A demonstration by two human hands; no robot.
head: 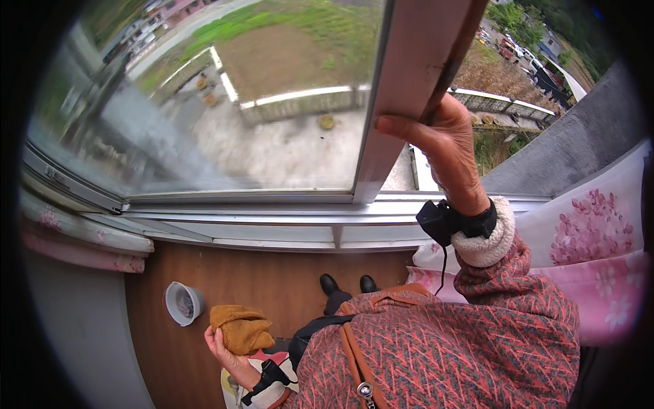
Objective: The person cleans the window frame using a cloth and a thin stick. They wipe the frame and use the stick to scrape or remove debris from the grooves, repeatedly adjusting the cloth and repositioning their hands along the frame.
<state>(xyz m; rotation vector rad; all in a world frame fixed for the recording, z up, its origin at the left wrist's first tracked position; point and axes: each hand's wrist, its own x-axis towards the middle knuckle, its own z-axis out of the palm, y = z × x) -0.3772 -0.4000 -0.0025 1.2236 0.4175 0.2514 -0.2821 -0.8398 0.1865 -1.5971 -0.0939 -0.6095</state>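
Note:
My right hand [444, 143] grips the upright edge of a sliding window sash frame [403, 76], thumb on the room side and fingers hidden behind the edge. The sash's glass pane [286, 148] spans the view to the left, with a paved yard showing through it. Low at the left, my left hand [227, 355] holds a folded brown cloth [241, 328], which looks like terry towelling. Dark straps with small devices sit on both wrists.
A white bucket [185, 304] stands on the wood-look floor [153, 332] at the left. Floral curtains [587, 230] hang at the right and left. The aluminium window track [265, 210] runs across the middle. Beyond the open gap at right lies a grey outer wall [557, 133].

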